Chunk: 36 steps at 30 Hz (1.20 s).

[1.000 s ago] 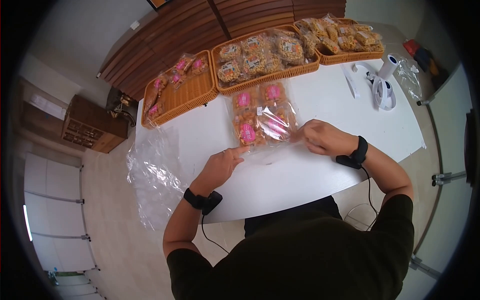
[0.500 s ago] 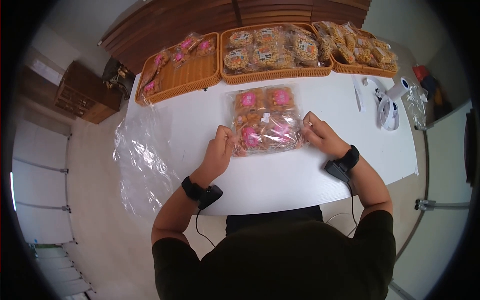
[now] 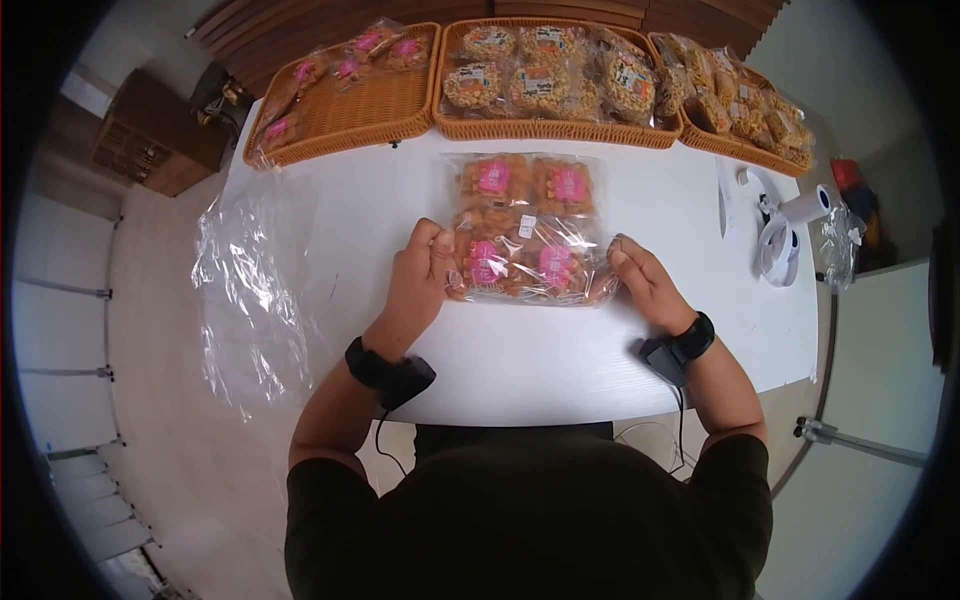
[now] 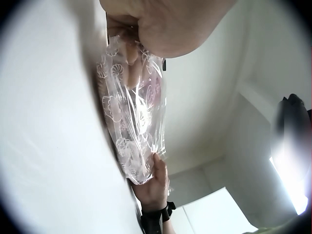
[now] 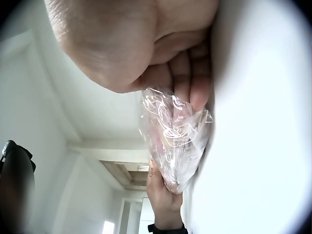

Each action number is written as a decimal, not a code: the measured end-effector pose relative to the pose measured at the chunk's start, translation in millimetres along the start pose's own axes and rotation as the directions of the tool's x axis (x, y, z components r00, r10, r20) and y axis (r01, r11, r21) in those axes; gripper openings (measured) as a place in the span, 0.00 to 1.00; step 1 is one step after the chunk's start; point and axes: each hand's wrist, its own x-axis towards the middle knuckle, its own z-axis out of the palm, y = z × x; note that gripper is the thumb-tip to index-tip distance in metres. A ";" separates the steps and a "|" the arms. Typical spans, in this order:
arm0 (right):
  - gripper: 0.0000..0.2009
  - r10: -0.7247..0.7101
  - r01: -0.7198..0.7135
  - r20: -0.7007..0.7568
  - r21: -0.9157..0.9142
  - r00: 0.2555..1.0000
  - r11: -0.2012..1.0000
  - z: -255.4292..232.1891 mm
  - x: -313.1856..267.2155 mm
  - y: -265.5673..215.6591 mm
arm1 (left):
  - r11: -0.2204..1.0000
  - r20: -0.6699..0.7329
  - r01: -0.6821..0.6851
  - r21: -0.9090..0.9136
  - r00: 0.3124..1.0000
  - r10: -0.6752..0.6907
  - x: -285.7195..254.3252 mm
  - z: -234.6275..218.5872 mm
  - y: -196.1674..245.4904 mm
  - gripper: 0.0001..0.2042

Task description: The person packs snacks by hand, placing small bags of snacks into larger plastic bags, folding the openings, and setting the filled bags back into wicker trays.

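Observation:
A clear plastic bag (image 3: 527, 226) with printed white patterns lies on the white table, filled with several packs of orange-brown snacks with pink labels. My left hand (image 3: 418, 268) grips its near left corner. On the opposite side my right hand (image 3: 650, 285) pinches the near right corner, thumb on top. In the left wrist view, fingers show behind the crinkled film (image 4: 131, 112), and the right hand (image 4: 155, 183) holds the far end. The right wrist view shows curled fingers at the film (image 5: 175, 131), with the left hand (image 5: 165, 200) beyond.
Three wicker baskets stand along the back: one with a few pink-labelled packs (image 3: 350, 118), two with nut-like snack packs (image 3: 540, 125) (image 3: 790, 160). An empty clear bag (image 3: 250, 300) hangs over the left table edge. Label rolls (image 3: 778, 250) lie at the right.
The right hand has come away from the bag's near opening edge to its right corner, while the left has moved up to the left corner. The loose near flap now lies folded in.

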 end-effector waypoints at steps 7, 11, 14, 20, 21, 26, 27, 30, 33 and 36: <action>0.13 0.072 -0.070 -0.028 0.068 0.997 0.995 3.7 0.8 -0.5 | 0.998 -0.062 0.020 0.052 0.998 -0.016 -0.5 4.0 4.6 0.14; 0.17 0.063 -0.063 -0.108 0.004 0.992 0.998 7.5 3.1 -6.6 | 0.995 -0.058 0.067 0.075 0.996 -0.063 0.5 5.4 12.4 0.13; 0.17 0.070 -0.070 -0.115 0.004 0.991 0.998 8.5 3.7 -4.5 | 0.994 -0.064 0.071 0.078 0.996 -0.066 -1.1 7.0 14.1 0.12; 0.17 0.101 -0.080 -0.110 0.182 0.989 0.980 10.3 3.8 4.5 | 0.998 -0.113 0.006 0.067 0.994 0.001 -3.5 10.9 12.5 0.12; 0.17 0.101 -0.080 -0.109 0.181 0.989 0.980 11.4 3.9 1.8 | 0.999 -0.117 0.019 0.049 0.993 -0.013 -2.9 11.4 13.4 0.12; 0.17 0.039 -0.072 -0.311 -0.093 0.949 0.993 15.8 6.7 9.2 | 0.998 -0.096 0.061 -0.031 0.993 -0.063 -2.2 12.3 13.8 0.12; 0.17 0.038 -0.071 -0.310 -0.094 0.950 0.993 16.2 6.1 9.7 | 0.996 -0.094 0.085 -0.028 0.992 -0.088 -2.4 12.8 15.3 0.12; 0.17 0.075 -0.094 -0.335 -0.042 0.939 0.995 17.9 7.0 6.0 | 0.994 -0.097 0.112 0.001 0.989 -0.112 -1.7 12.5 14.5 0.13; 0.18 0.131 -0.150 -0.318 -0.036 0.939 0.988 16.9 7.1 4.3 | 0.991 -0.123 0.120 0.056 0.986 -0.112 -1.5 15.0 13.2 0.13; 0.18 0.120 -0.141 -0.313 -0.045 0.942 0.989 16.3 8.7 4.0 | 0.980 -0.132 0.167 0.112 0.980 -0.151 -0.9 13.8 18.7 0.14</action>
